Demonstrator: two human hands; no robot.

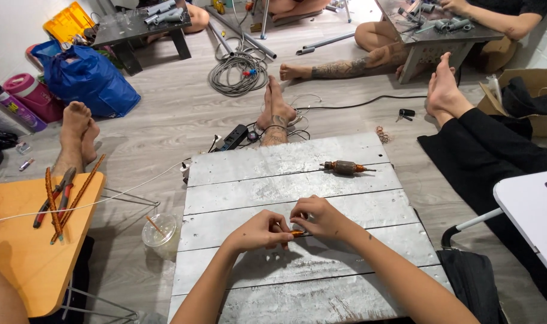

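Head view is looking down on a grey plank table (pixel 297 180), where the left hand (pixel 258 231) and right hand (pixel 321 217) are meeting, both pinching a small orange piece (pixel 298 233) between their fingertips, just above the boards. Beyond the right hand, a motor armature (pixel 345 167) is lying on the far planks. Left of the left hand, an orange table (pixel 27 252) is carrying pliers (pixel 56 198). Past the tabletop, a cable coil (pixel 240 72) is sitting on the wooden floor (pixel 177 114).
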